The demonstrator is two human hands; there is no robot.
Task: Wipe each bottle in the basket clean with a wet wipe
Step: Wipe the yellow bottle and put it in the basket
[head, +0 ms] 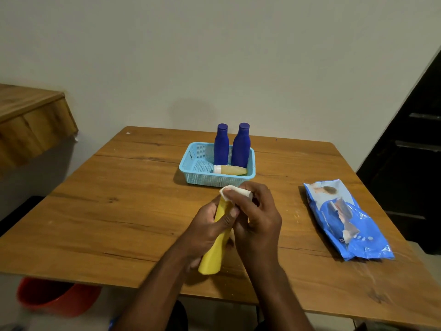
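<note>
Nearest the camera, the left hand [206, 225] has its fingers [228, 217] clenched around a yellow bottle [214, 249], held tilted above the counter [119, 211] with its base toward the counter's near edge. The right hand [256, 211] sits at the bottle's upper end, fingers pinching a white wet wipe [235, 191] pressed over the bottle's top. Below the near edge, a red bucket [57, 297] shows on the floor, left of the yellow bottle. Left of the bottle the counter is bare wood out to its left edge, plenty of room there. Right of the bottle, well apart, a blue wipes pack [346, 218] lies flat, running toward the near right part of the counter. Just beyond the hands stands the light blue basket [198, 161], its front wall close to the wipe. Inside, a small pale-yellow bottle [230, 170] with a white cap lies on its side along the front; behind it two dark blue bottles, one on the left [221, 145] and one on the right [241, 146], stand upright side by side in the right half, leaving the basket's left half open. Beyond the basket the counter runs clear to its far edge at the wall.
</note>
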